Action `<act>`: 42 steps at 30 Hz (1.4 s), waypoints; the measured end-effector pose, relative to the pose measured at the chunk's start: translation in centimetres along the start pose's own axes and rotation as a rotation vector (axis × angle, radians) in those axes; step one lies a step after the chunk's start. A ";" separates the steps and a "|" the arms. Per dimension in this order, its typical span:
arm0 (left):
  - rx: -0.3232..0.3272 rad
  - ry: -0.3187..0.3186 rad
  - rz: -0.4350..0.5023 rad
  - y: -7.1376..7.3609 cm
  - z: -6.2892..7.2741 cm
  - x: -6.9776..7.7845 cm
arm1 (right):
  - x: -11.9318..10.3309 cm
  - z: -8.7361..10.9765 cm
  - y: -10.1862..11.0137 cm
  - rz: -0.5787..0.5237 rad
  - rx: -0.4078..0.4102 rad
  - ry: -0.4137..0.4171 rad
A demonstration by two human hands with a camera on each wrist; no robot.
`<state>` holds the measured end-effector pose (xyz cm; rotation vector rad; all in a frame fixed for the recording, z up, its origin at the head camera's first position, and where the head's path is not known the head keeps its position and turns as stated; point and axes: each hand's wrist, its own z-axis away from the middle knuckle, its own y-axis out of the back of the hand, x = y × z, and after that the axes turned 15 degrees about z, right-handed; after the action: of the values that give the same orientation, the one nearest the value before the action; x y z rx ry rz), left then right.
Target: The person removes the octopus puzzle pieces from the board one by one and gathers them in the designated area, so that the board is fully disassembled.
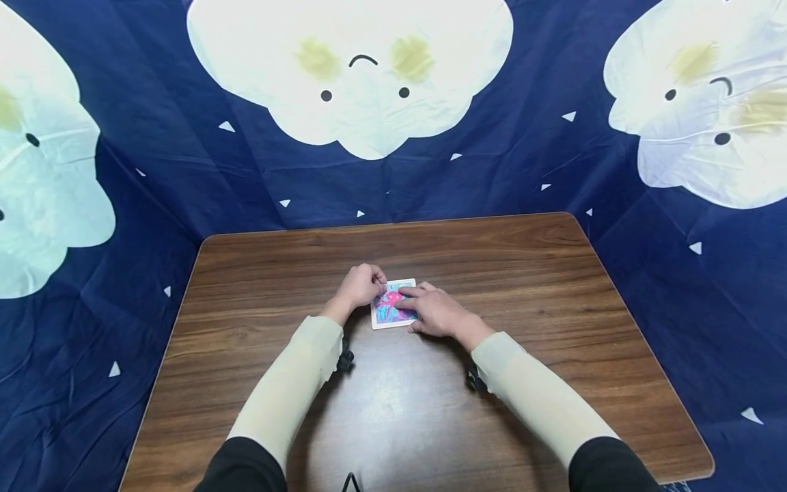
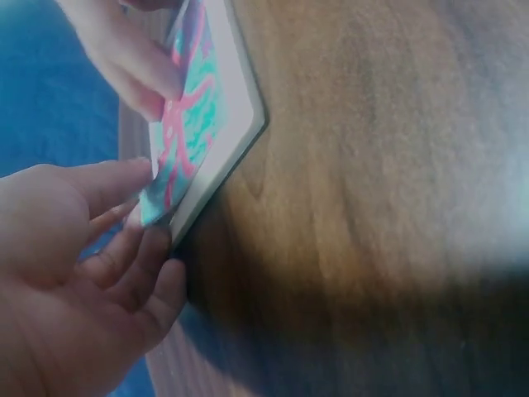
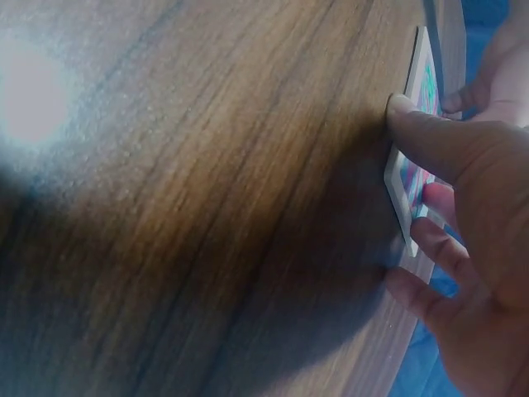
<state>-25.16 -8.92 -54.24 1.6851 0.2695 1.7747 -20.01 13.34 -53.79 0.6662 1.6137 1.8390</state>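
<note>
A small flat board with a white border (image 1: 393, 326) lies on the table, bearing a bright pink, blue and turquoise picture sheet (image 2: 198, 107). At its left edge, my left hand (image 1: 361, 285) pinches the picture sheet's edge between thumb and fingers, where the sheet stands slightly off the border in the left wrist view. From the other side my right hand (image 1: 435, 313) rests two outstretched fingers on the picture. The right thumb (image 3: 421, 132) lies against the board's near edge, and the outer fingers spread beyond its far end. Both hands cover parts of the picture.
The brown wood-grain table (image 1: 522, 287) has rounded corners. Dark blue cloth (image 1: 381, 188) with white clouds hangs behind it and at both sides. A thin black looped thing (image 1: 350, 482) shows at the table's near edge.
</note>
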 end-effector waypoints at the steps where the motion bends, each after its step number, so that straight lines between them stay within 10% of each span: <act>1: -0.004 -0.007 0.010 0.2 0.1 0.0 | 0.0 0.0 0.0 0.003 0.000 -0.001; 42: 0.053 -0.072 0.037 0.3 0.9 -0.9 | -1.5 -0.6 1.1 0.153 -0.096 0.058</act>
<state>-24.41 -9.96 -54.65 1.7979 0.2567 1.7429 -19.51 11.73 -52.79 0.7171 1.5362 2.0499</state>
